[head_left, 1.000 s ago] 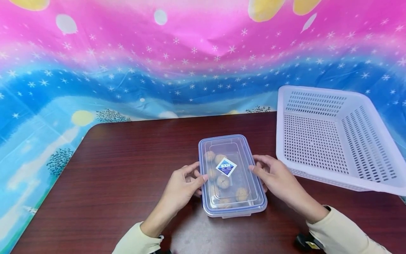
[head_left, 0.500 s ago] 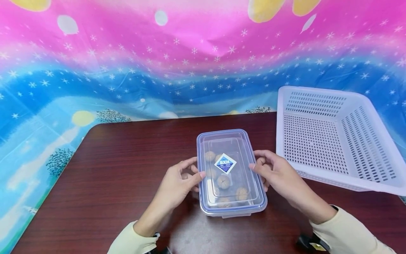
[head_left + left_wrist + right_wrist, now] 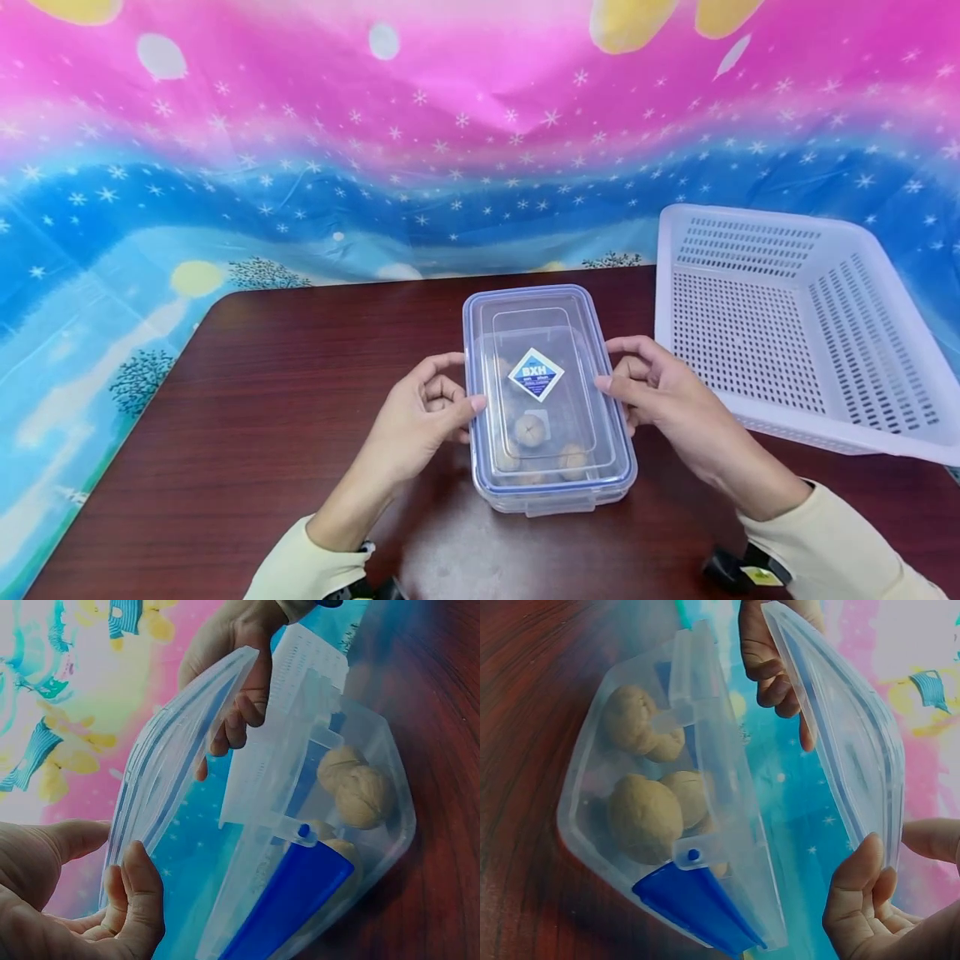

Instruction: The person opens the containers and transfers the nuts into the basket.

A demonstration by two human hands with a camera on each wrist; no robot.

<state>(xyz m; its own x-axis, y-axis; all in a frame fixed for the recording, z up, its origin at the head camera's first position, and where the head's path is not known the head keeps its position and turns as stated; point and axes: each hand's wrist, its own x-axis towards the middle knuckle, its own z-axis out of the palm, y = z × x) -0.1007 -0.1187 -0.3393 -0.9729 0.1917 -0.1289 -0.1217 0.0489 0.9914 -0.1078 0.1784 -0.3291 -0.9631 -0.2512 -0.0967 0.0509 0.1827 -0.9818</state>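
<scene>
A clear plastic container [image 3: 557, 490] with several walnuts [image 3: 529, 429] inside stands on the dark wooden table [image 3: 285, 400]. Its clear, blue-rimmed lid [image 3: 534, 329] carries a diamond-shaped sticker and is lifted off the box, tilted. My left hand [image 3: 453, 396] pinches the lid's left edge and my right hand [image 3: 622, 375] pinches its right edge. In the left wrist view the lid [image 3: 180, 742] stands well clear of the container [image 3: 330, 847], with walnuts [image 3: 356, 787] in the bottom. The right wrist view shows the lid [image 3: 840, 735], the walnuts [image 3: 645, 817] and a blue clip [image 3: 697, 904].
A white perforated basket [image 3: 795, 333], tilted and empty, sits at the table's right side close to my right hand. A bright pink and blue starry cloth [image 3: 300, 167] hangs behind the table. The table's left edge runs beside the cloth.
The lid has risen off the container and tilted up, its far end moving away from me. Both hands moved up and slightly forward with it.
</scene>
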